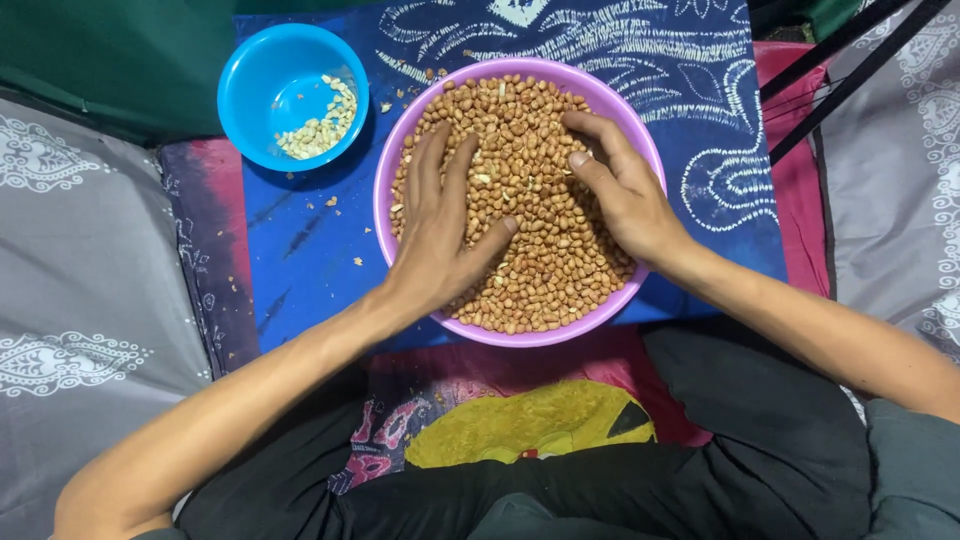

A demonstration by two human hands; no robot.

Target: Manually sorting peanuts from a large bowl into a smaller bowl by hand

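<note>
A blue patterned cloth (300, 250) with white swirling markings covered the low surface in front of the seated person, and a pink-purple bowl (385, 190) heaped with brown peanuts (540, 250) sat near the cloth's front edge, about midway between its left and right edges. The left hand (440, 225) lay flat and open on the peanuts in the left half of the bowl, fingers spread and pointing toward the far rim, gripping nothing. The right hand (620, 185) rested on the peanuts at the right side of the bowl, fingers loosely curled and dipping into the heap; whether it pinched any peanut could not be told. A smaller blue bowl (262, 95) stood at the cloth's far left corner, just beside the pink-purple bowl, holding a small pile of pale, skinless peanuts (322, 125) along its right side. Bits of peanut and skin lay scattered on the cloth between and in front of the two bowls. Grey bedding with white ornament (80, 300) spread out past the left and right edges, a green fabric (120, 60) lay beyond the far left corner, and dark rods (850, 60) crossed the far right corner.
</note>
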